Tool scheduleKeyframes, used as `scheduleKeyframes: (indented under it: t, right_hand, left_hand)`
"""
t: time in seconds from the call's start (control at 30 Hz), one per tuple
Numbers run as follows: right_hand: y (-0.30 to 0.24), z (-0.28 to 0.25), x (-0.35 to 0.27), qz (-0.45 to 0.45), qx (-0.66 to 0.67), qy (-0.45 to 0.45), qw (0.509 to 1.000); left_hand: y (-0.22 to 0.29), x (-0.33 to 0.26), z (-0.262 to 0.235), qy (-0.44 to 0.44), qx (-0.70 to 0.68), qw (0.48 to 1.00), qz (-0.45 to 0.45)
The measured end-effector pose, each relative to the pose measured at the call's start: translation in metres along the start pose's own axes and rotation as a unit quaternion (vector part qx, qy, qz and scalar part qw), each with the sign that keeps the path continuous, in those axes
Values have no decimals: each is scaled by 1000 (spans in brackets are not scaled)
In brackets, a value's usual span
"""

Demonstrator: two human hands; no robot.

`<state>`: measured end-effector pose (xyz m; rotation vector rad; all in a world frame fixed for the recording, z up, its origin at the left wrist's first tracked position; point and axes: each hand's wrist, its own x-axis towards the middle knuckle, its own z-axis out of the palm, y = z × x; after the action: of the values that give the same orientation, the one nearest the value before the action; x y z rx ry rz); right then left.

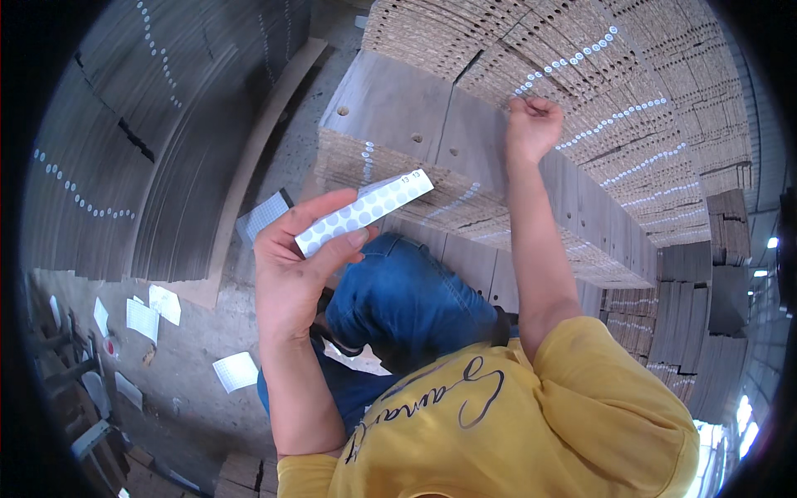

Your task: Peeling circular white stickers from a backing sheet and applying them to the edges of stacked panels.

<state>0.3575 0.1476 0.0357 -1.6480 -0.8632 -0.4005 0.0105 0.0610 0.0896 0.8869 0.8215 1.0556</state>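
Between the thumb and fingers of my left hand (295, 261) is a folded sheet of round stickers (365, 212), white with rows of pale dots. My right hand (533, 129) reaches up to the drilled edges of a big stack of particle boards (465, 50). Its fingers are pinched at the lower end of a curved row of small round white stickers (569, 62); whatever they hold, if anything, is too small to make out. More sticker rows run across the boards to the right of that hand. The front board (398, 100) has a grey wood-look face with a few holes.
Another tall stack of boards (100, 166) with sticker rows stands on the left, beside a long upright panel (266, 141). Sticker sheets (237, 372) lie scattered on the concrete floor (199, 332). My bent knee (407, 290) is close to the right stack. Further board piles (681, 307) stand at the right.
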Motion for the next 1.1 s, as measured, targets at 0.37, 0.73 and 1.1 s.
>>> scheduleKeyframes:
  t: [0.37,0.73,1.1]
  right_hand:
    - [15,-2,0,39,138,-46,989]
    - [17,5,-3,-3,43,20,999]
    - [2,-47,13,-200,-176,-89,960]
  left_hand:
    - [3,-4,-2,-9,-2,1000,7]
    - [2,-1,2,-11,2,1000,4]
    - [3,-3,-6,3,-3,1000,13]
